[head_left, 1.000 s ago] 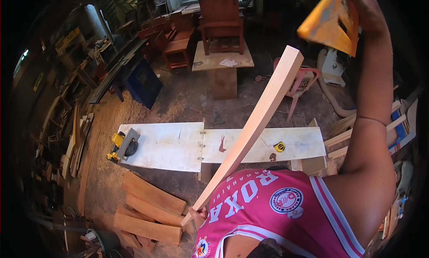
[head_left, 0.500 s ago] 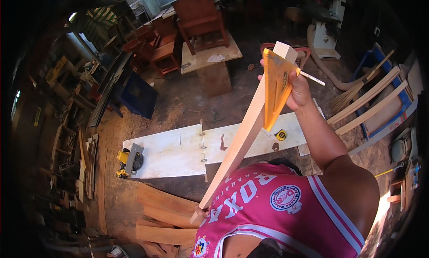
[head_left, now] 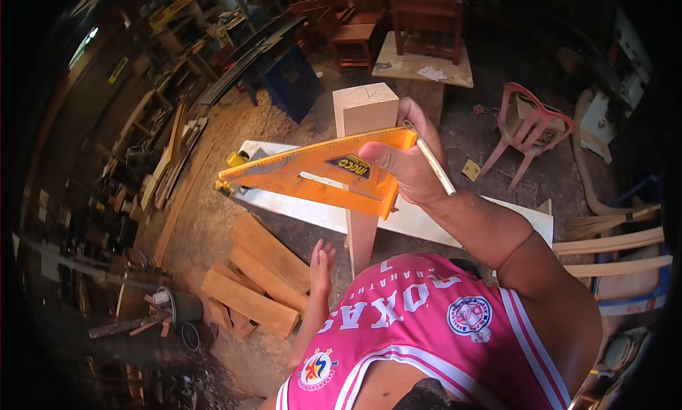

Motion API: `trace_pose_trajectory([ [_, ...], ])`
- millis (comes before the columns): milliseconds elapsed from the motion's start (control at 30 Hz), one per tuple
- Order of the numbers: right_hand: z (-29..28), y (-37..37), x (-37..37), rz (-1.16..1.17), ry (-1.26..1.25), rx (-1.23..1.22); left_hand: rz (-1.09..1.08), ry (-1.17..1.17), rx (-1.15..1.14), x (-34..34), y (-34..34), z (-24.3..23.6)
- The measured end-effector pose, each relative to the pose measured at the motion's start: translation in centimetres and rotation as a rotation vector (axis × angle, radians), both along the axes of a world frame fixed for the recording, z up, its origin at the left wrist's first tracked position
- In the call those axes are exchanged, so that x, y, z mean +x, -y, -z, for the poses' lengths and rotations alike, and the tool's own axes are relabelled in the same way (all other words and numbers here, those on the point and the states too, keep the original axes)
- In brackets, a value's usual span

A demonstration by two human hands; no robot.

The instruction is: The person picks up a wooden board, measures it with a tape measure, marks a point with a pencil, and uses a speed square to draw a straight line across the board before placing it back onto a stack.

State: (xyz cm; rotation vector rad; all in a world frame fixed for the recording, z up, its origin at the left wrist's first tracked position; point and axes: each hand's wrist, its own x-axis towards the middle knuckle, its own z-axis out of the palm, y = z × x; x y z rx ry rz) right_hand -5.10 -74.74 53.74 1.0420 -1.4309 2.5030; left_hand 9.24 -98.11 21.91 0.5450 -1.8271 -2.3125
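Head view: one dark bucket (head_left: 187,307) has wood scraps (head_left: 158,300) by its rim; its contents I cannot tell. The right hand (head_left: 416,165) has its thumb and fingers closed on one flat, slotted orange triangle (head_left: 320,163) and one thin pale stick (head_left: 433,160); some fingers are hidden. The triangle lies across one long, square-ended wooden beam (head_left: 369,119). The left hand (head_left: 322,263), half open and empty, is just beside the beam, near at least four flat brown boards (head_left: 252,300)
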Motion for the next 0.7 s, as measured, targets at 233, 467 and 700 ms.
trace_pose_trajectory([
  [233, 3.2, 4.2, -1.0, 0.006, -0.133, 0.228, 0.058, -0.786, -0.113, -6.4, -6.1, -19.2],
  [467, 6.2, 4.0, -1.7, 0.037, -0.132, 0.28, -0.095, -0.532, -0.21, -8.1, -6.0, -18.6],
  [700, 8.8, 3.0, -3.3, 0.049, -0.14, 0.339, -0.09, -0.468, -0.181, -8.6, -6.7, -17.6],
])
